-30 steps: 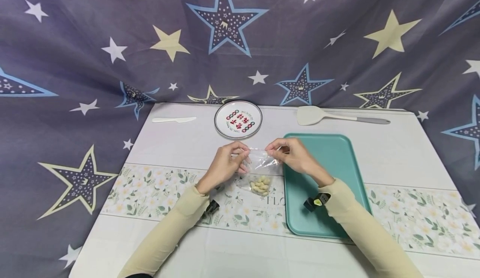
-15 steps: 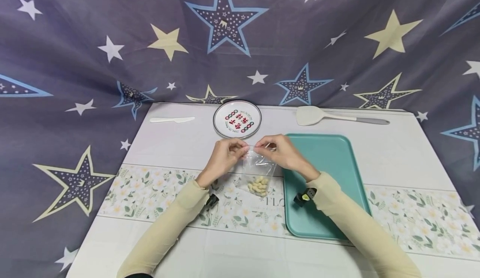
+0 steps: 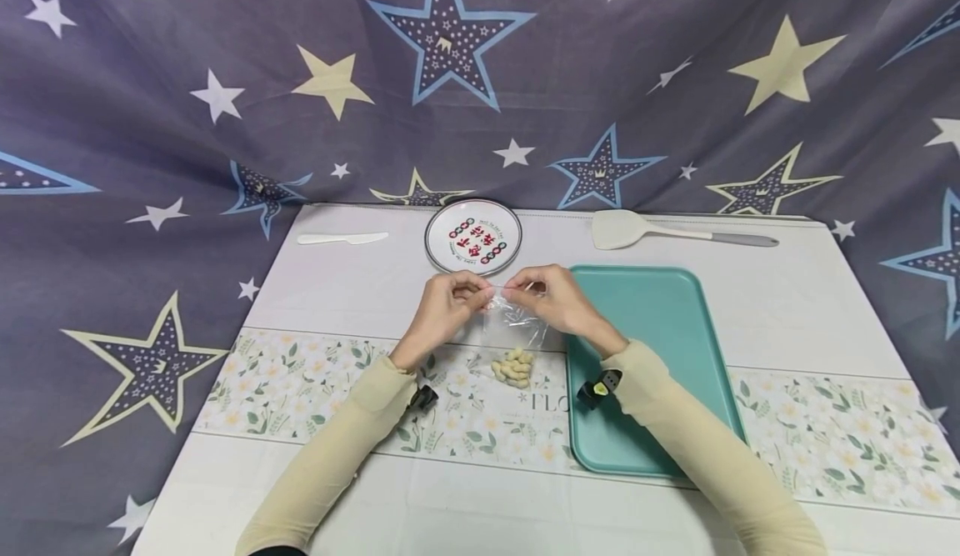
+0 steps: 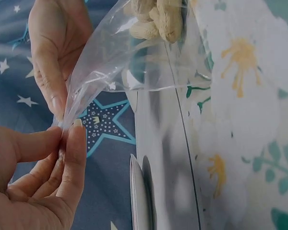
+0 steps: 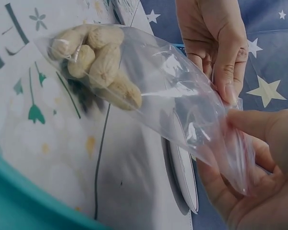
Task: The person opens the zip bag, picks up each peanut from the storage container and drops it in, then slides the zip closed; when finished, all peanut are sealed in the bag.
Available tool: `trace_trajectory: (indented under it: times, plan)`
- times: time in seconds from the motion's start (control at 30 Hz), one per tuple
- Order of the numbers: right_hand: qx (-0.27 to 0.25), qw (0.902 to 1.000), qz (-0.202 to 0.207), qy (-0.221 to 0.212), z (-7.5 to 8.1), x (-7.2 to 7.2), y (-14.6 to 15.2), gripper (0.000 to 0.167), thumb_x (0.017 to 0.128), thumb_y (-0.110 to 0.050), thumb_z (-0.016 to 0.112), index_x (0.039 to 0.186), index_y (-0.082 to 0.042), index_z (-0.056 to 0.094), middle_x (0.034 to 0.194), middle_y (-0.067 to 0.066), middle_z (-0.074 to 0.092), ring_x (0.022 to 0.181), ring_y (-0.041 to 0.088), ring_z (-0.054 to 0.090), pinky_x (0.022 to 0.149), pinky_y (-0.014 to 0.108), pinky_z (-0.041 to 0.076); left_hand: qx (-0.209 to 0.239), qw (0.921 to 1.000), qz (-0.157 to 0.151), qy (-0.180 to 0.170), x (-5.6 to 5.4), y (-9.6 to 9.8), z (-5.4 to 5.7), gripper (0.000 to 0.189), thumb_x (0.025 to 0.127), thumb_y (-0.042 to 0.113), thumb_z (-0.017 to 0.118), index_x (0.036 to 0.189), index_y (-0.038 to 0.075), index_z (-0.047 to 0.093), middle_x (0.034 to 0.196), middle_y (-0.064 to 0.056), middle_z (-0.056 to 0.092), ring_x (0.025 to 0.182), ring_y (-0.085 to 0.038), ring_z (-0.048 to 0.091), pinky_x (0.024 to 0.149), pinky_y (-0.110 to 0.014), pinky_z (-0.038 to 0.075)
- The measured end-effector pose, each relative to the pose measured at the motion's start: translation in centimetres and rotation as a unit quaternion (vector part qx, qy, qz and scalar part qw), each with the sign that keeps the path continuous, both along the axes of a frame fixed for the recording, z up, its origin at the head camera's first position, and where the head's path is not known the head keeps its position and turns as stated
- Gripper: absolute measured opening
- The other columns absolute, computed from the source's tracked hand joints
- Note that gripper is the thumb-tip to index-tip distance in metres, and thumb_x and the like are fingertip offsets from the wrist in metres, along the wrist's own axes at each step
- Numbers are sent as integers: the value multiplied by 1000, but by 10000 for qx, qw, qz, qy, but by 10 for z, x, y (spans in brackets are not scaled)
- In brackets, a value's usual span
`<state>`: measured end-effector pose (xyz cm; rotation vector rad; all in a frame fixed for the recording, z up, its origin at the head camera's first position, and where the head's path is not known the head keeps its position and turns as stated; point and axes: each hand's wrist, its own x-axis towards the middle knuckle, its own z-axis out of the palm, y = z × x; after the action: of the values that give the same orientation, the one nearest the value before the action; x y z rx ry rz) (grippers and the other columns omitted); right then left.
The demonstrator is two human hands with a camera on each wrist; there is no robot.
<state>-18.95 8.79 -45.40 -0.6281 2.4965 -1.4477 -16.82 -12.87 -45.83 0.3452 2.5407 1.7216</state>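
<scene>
A clear plastic zip bag (image 3: 514, 316) hangs between my two hands, with several peanuts in their shells (image 3: 512, 368) gathered at its bottom. My left hand (image 3: 444, 310) pinches the top edge of the bag between thumb and fingers. Close beside it, my right hand (image 3: 557, 299) pinches the same edge, and the fingertips of both hands nearly meet. In the right wrist view the bag (image 5: 182, 105) slants down from the fingers, its mouth pressed together near the right thumb. The left wrist view has the peanuts (image 4: 156, 19) at the top, partly cut off.
A teal tray (image 3: 652, 348) lies under my right forearm. Behind the hands is a white plate (image 3: 474, 237) with red characters. A white knife (image 3: 342, 239) lies back left, and a white spatula (image 3: 622, 229) with a grey handle end back right. A star-patterned curtain (image 3: 480, 147) rises behind the table.
My right hand has moved left toward my left hand, so the bag's top edge between them is shorter. Both hands have risen slightly toward the plate, and the bag now hangs narrower.
</scene>
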Motion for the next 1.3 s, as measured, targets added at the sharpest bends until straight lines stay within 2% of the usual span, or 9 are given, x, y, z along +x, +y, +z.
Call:
trace_trajectory:
  times: [0.13,0.3,0.7,0.97,1.13,1.3]
  plan:
    - [16,10000,35,-67,-1,0,-3,14,97,-19,74,104,-9,81,97,8,80,85,21,70,80,30,60,-132,9999,-67,56,-1,0,-1,9,95,7,73,99,0,76,91,-18,78,76,-31,75,65,-23,61]
    - [12,10000,50,8,-3,1,-4,11,96,-17,74,101,-10,81,97,8,80,88,21,71,81,31,61,-154,9998,-93,74,0,1,-2,7,95,5,73,97,-1,75,90,-19,77,77,-36,75,65,-21,60]
    - [-29,9999,56,-101,-7,2,-3,11,96,-19,74,97,-10,81,93,7,80,86,18,71,84,33,60,-437,9988,24,240,3,4,-2,6,93,4,74,95,-2,74,87,-16,75,71,-18,71,67,-23,63]
    - [110,9998,-3,-170,-8,2,0,13,96,-18,74,97,-8,82,91,8,80,81,15,68,78,28,58,-673,9967,10,458,2,4,-1,4,93,2,73,93,-2,75,84,-15,75,69,-18,71,64,-22,62]
    - [202,9991,-146,-333,-9,5,7,12,95,-16,75,97,-5,81,91,10,79,78,13,64,73,22,53,-786,9960,107,408,2,1,-2,5,91,2,75,94,-2,76,85,-15,76,68,-16,71,65,-22,62]
    - [254,9990,-234,-299,-11,7,16,12,95,-16,76,94,-6,82,88,9,79,75,12,62,68,21,50,-876,9953,186,376,2,-2,-3,6,92,3,75,93,-2,76,85,-14,76,67,-14,69,64,-21,61]
